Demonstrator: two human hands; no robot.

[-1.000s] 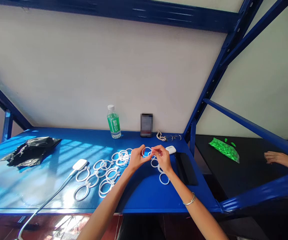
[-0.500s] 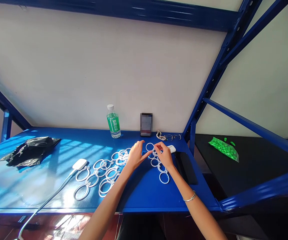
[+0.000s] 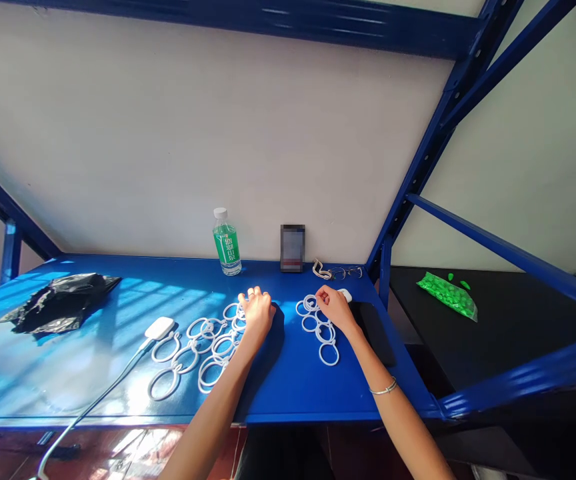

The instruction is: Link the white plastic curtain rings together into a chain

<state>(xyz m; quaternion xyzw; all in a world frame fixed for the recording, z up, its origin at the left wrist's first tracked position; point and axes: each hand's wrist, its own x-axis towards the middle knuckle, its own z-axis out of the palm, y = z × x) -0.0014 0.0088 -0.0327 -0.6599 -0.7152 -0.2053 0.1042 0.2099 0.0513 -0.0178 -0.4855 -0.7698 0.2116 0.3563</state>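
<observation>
Two groups of white plastic rings lie on the blue table (image 3: pixel 293 393). Above the far right end of the larger group of rings (image 3: pixel 225 345) is my left hand (image 3: pixel 257 312), palm down, its fingers bent and slightly apart. Its fingertips are partly hidden, and I see no ring in it. My right hand (image 3: pixel 335 307) reaches the smaller group of overlapping rings (image 3: pixel 325 332), thumb and fingers pinched together at the edge of a ring near the top. The exact contact is hard to see.
A water bottle (image 3: pixel 227 247) and a propped-up phone (image 3: pixel 293 249) stand along the wall, with glasses (image 3: pixel 347 273) nearby. A dark flat object (image 3: pixel 374 333) lies right of my right wrist. A cabled white charger (image 3: pixel 160 328) and black plastic bag (image 3: pixel 65 303) are left.
My left hand has moved left, from between the groups to over the larger one. The raised ring by my right hand is now lower, among the smaller group.
</observation>
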